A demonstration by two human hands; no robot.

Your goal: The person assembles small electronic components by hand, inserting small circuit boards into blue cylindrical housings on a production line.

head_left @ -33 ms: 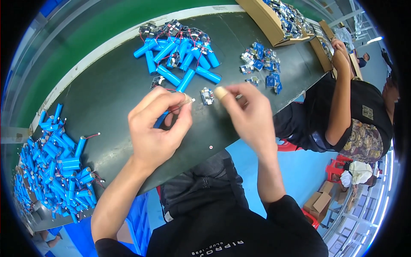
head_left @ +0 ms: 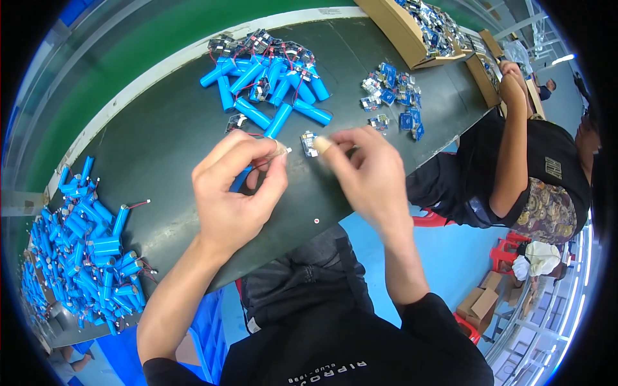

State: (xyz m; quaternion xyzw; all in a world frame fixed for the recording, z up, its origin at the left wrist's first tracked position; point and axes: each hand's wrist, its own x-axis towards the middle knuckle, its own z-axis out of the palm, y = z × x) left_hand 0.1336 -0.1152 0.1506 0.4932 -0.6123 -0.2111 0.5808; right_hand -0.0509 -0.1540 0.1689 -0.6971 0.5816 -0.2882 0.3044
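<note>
My left hand (head_left: 235, 186) pinches the wire lead of a blue cylindrical battery cell (head_left: 241, 179) between thumb and forefinger. The lead's small white plug (head_left: 289, 150) sticks out past the fingertips, and the palm hides part of the cell. Just right of the plug, a small blue-and-silver circuit board (head_left: 309, 144) lies on the dark tabletop. My right hand (head_left: 365, 170), with a pale cover on the thumb tip, is at the board's right edge. Its thumb and fingers are apart; the thumb overlaps the board's edge, and I cannot tell whether it touches.
Blue cells wired to boards (head_left: 273, 80) lie beyond my hands. A heap of blue cells (head_left: 96, 251) covers the left side. Loose circuit boards (head_left: 393, 90) sit at right, below a cardboard box (head_left: 402, 38) of boards. A co-worker's arm (head_left: 512, 141) is farther right.
My right hand has moved slightly left, bringing its thumb from beside the circuit board to over its right edge. My left hand stays nearly still with the battery lead.
</note>
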